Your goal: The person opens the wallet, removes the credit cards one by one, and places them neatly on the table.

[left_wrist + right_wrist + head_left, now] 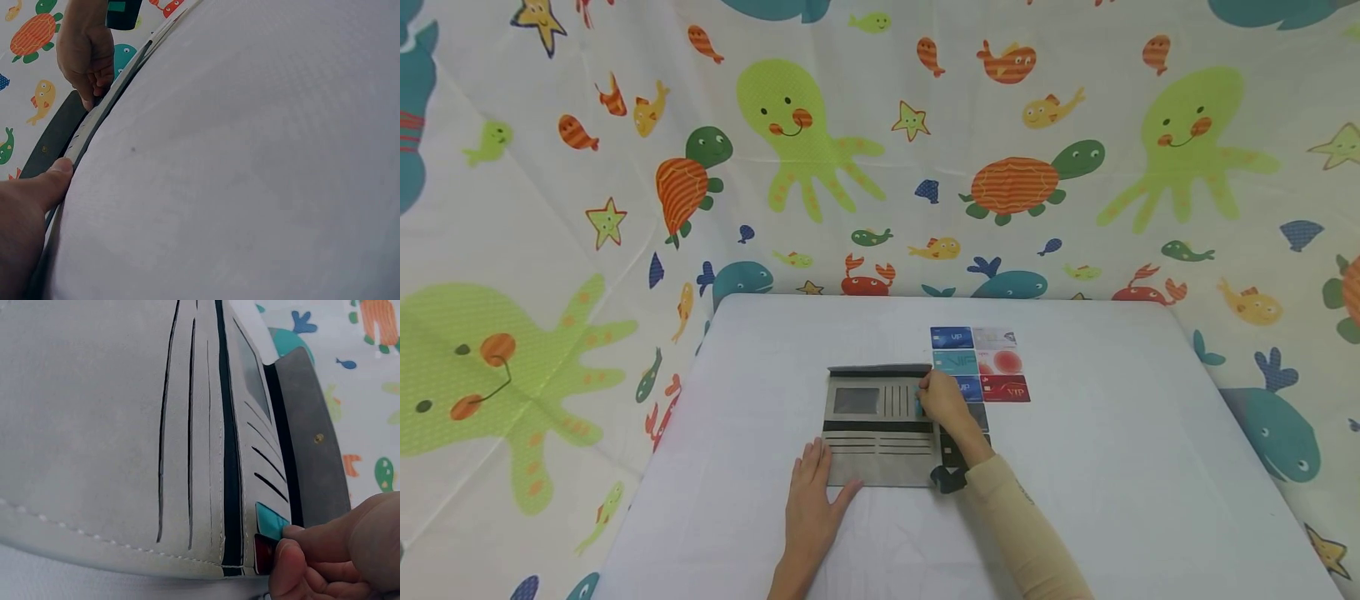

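Note:
A grey wallet [880, 467] lies unfolded on the table, its card slots and clear window facing up. My left hand [812, 500] rests on its lower left corner with straight fingers, the thumb along the near edge. At the upper right of the wallet, my right hand [946, 402] pinches the edge of a teal card [270, 520] that sits partly in a slot. Just beside it, a dark red card [264, 553] stands in the neighbouring slot, close to my fingertips. Part of both cards is hidden inside the slots.
Right of the wallet, several cards lie in two columns, among them a red VIP card [1006, 389] and a blue VIP card [951, 337]. Dark cards [953, 454] lie partly under my right forearm. A curtain with sea animals [850, 167] hangs behind the white table [1120, 467].

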`<state>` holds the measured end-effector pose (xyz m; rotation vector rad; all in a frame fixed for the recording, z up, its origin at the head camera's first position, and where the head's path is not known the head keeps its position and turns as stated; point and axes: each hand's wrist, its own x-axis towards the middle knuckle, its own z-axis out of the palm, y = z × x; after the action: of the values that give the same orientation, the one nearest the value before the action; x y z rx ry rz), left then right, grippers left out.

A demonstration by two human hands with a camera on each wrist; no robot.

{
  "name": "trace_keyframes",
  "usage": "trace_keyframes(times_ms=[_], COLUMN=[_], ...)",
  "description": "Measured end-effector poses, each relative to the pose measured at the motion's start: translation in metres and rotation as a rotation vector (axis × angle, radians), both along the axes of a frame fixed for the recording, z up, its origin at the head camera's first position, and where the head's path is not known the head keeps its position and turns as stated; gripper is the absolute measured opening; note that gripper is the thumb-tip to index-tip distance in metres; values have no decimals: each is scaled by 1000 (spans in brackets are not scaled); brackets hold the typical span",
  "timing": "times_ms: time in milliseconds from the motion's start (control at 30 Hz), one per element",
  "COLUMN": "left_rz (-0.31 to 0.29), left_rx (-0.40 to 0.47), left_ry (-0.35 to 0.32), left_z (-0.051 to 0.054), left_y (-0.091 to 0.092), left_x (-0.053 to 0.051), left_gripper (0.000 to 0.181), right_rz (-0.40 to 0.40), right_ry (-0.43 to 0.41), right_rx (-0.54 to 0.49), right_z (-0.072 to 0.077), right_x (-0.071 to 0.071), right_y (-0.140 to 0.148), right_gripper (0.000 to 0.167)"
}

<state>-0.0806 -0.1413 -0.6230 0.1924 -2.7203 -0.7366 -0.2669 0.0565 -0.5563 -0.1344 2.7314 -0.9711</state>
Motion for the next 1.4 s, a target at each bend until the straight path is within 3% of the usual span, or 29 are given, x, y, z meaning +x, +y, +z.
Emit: trace_keyframes(times_ms=[267, 533, 967, 1400], left_rz=[-3, 2, -10, -7], left_rx=[12, 5, 29, 34], left_ry=[-43, -39, -114, -100], left_z=[1, 1, 6, 5], left_y=[1, 1, -1, -1], left_x=[-1, 0, -1, -2], left_gripper=[84, 83, 83, 82], right_rz=[-6, -19, -22, -6], right_ry=[19, -4, -9, -44], right_rx=[-6, -25, -34, -25], right_z=[-5, -2, -3, 0], right_x=[0, 0, 0, 6], right_y=[4, 7, 13, 16], right_gripper=[12, 13, 17, 28])
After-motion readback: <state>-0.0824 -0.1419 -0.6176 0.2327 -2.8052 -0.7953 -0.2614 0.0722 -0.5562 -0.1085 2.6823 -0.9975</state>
